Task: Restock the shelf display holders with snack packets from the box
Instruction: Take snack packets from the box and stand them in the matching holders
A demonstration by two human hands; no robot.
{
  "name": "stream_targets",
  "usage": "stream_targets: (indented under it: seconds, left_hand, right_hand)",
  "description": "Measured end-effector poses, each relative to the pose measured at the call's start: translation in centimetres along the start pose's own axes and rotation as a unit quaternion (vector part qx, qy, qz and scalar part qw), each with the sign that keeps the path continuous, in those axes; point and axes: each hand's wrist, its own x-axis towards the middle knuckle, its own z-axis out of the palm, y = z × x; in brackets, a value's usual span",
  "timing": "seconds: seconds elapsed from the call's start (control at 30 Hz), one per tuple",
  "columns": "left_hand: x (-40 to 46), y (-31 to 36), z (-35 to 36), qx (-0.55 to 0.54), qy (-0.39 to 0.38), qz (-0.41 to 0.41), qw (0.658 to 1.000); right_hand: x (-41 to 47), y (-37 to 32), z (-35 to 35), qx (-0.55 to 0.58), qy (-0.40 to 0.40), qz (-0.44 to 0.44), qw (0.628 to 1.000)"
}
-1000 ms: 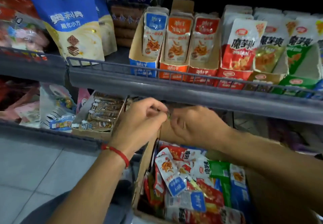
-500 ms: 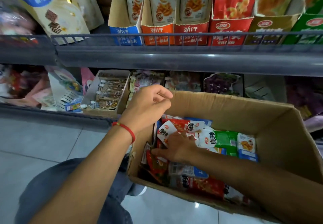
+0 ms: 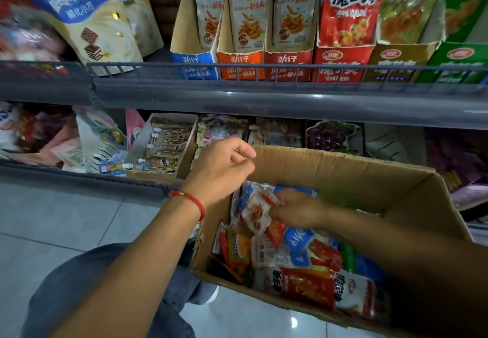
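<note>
A brown cardboard box [image 3: 351, 176] sits in front of me, full of mixed red, blue, green and white snack packets [image 3: 298, 255]. My right hand [image 3: 298, 209] is down inside the box, fingers closed on a small white packet with a blue top [image 3: 254, 209]. My left hand [image 3: 221, 168], with a red cord at the wrist, hovers over the box's left rear corner, fingers curled with nothing visible in them. On the upper shelf stand cardboard display holders: blue [image 3: 195, 65], orange [image 3: 241, 64], red [image 3: 289, 64], each with upright packets.
A grey shelf rail [image 3: 264, 94] runs across above the box. More holders, red [image 3: 340, 60], brown [image 3: 396, 59] and green [image 3: 454, 60], stand at the right. Large blue and cream bags [image 3: 92, 20] fill the upper left. The lower shelf holds an open tray of sachets [image 3: 163, 145]. Grey floor tiles lie below.
Both hands left the box's rear edge. My right hand dropped into the box and closed on a white and blue packet. My left hand stayed above the corner. The camera tilted down.
</note>
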Motion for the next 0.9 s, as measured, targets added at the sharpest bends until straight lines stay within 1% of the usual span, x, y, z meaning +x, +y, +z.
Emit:
stream_targets:
  seconds: [0.07, 0.13, 0.23, 0.27, 0.3, 0.33, 0.37, 0.4, 0.43, 0.47, 0.5, 0.6, 0.67, 0.73, 0.77, 0.8, 0.83, 0.87, 0.9]
  left_hand:
    - [-0.3, -0.1, 0.3, 0.029, -0.021, -0.004, 0.999]
    - [-0.7, -0.1, 0.9, 0.065, -0.055, -0.005, 0.996]
    - [-1.0, 0.0, 2.3, 0.085, -0.062, -0.034, 0.994]
    - [-1.1, 0.0, 3.0, 0.059, -0.06, -0.058, 0.995]
    - [-1.3, 0.1, 3.7, -0.011, -0.069, -0.093, 0.993]
    - [-1.4, 0.2, 4.3, -0.131, -0.077, -0.134, 0.979]
    - [-1.7, 0.8, 4.9, -0.267, -0.101, -0.187, 0.94]
    - [-2.0, 1.4, 5.5, -0.379, -0.125, -0.228, 0.888]
    - [-2.2, 1.9, 5.9, -0.436, -0.134, -0.243, 0.856]
    - [-2.3, 2.3, 6.2, -0.46, -0.126, -0.24, 0.845]
    - [-2.4, 2.7, 6.5, -0.47, -0.115, -0.224, 0.846]
    - [-1.7, 3.3, 7.2, -0.457, -0.072, -0.17, 0.87]
    - [-1.2, 3.7, 7.6, -0.442, -0.047, -0.149, 0.883]
    - [-1.1, 4.3, 8.1, -0.418, -0.034, -0.115, 0.901]
    - [-1.0, 4.4, 8.4, -0.392, -0.028, -0.095, 0.915]
    - [-1.2, 4.8, 8.7, -0.363, -0.027, -0.078, 0.928]
    - [-1.3, 5.0, 9.2, -0.332, -0.032, -0.065, 0.94]
    - [-1.5, 5.2, 9.7, -0.317, -0.045, -0.062, 0.945]
    - [-1.7, 5.5, 10.3, -0.321, -0.062, -0.065, 0.943]
  right_hand:
    - [-2.4, 0.2, -1.8, 0.084, -0.025, 0.035, 0.995]
    - [-5.0, 0.2, -3.3, 0.156, -0.038, 0.053, 0.986]
    - [-8.5, 0.7, -4.9, 0.238, -0.033, 0.041, 0.97]
    - [-9.5, 0.8, -5.2, 0.27, -0.028, 0.034, 0.962]
    - [-10.3, 1.0, -5.3, 0.301, -0.022, 0.021, 0.953]
    - [-10.9, 1.3, -5.4, 0.33, -0.015, 0.01, 0.944]
    - [-11.3, 1.7, -5.4, 0.353, -0.008, 0.0, 0.936]
    - [-11.6, 1.9, -5.2, 0.37, -0.005, -0.006, 0.929]
    - [-11.9, 2.2, -5.0, 0.386, -0.006, -0.01, 0.922]
    - [-12.1, 2.4, -4.8, 0.398, -0.007, -0.013, 0.917]
    - [-12.2, 2.9, -4.7, 0.406, -0.01, -0.017, 0.914]
    - [-12.8, 4.2, -5.0, 0.415, -0.015, -0.009, 0.91]
    - [-13.6, 5.2, -5.8, 0.406, -0.007, -0.005, 0.914]
    - [-14.7, 6.2, -6.7, 0.39, 0.02, -0.006, 0.92]
    - [-15.1, 6.7, -7.0, 0.363, 0.055, -0.012, 0.93]
    - [-15.5, 7.3, -7.3, 0.301, 0.112, -0.032, 0.947]
    - [-15.8, 7.8, -7.5, 0.21, 0.189, -0.06, 0.957]
    - [-16.1, 8.2, -7.7, 0.128, 0.265, -0.089, 0.952]
    - [-16.3, 8.5, -7.7, 0.072, 0.33, -0.123, 0.933]
